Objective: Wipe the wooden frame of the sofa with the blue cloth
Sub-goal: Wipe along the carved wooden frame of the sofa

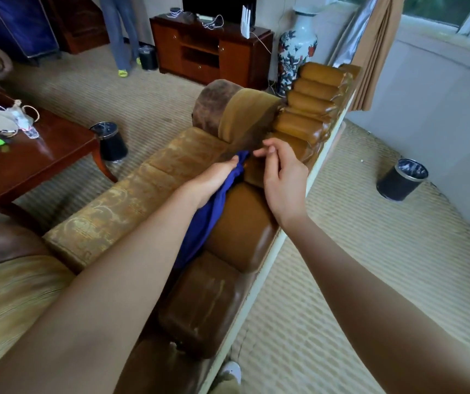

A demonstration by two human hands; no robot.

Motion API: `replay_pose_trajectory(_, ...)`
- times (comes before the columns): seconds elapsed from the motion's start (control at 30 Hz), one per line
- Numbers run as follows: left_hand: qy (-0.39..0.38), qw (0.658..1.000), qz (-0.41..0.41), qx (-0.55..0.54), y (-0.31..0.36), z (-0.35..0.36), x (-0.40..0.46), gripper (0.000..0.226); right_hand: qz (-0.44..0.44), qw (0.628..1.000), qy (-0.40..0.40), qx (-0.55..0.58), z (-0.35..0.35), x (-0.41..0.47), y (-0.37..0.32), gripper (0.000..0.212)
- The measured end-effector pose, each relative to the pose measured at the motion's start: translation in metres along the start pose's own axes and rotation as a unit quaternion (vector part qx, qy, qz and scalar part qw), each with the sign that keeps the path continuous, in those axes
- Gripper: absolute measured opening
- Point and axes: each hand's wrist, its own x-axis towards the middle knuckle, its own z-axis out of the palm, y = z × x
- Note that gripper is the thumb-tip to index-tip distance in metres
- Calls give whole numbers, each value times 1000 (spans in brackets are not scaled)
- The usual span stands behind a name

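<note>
The sofa point(131, 203) runs away from the camera, its seat cushions covered in worn gold fabric with a faint scroll pattern, its back a row of rounded, glossy brown leather pads, cracked and scuffed on the nearest one. Along the rear edge of the back runs the frame point(273, 251), a pale, narrow strip with chipped spots. A gold fabric cover drapes over the far armrest point(245, 115), whose end is mottled brown.

The blue cloth point(199, 226) is deep royal blue, soft and bunched into long folds; it hangs in the gap between the seat and the back pads, trailing down beneath the left forearm. The left hand point(213, 180) grips its upper end, fingers curled round the gathered fabric near the far pads. The right hand point(282, 177) hovers just beside it over the back, fingers loosely bent, thumb and forefinger tips touching, holding nothing that can be seen.

A dark polished wooden table point(43, 157) stands left, and a black cylindrical bin point(401, 180) sits on the ribbed beige carpet point(356, 265).
</note>
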Motion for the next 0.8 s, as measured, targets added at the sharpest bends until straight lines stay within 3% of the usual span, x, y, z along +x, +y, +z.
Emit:
replay_pose_trajectory(0.37, 16, 997, 53, -55, -27, -2, -37, 45, 16, 999, 8, -35, 3, -4, -5, 23)
replay_pose_trajectory(0.5, 58, 992, 82, -74, -40, -2, -50, 20, 19, 999, -8, -34, 3, -4, -9, 23)
replay_pose_trajectory(0.6, 70, 989, 105, -75, -51, 0, -59, 16, 23, 999, -6, -28, 4, -4, -7, 23)
replay_pose_trajectory(0.7, 76, 989, 110, -57, -45, 3, -55, 20, 27, 999, 2, -18, 6, -4, -5, 23)
replay_pose_trajectory(0.8, 46, 995, 82, -17, -28, 2, -35, 45, 33, 999, 18, -12, 6, -3, -2, 23)
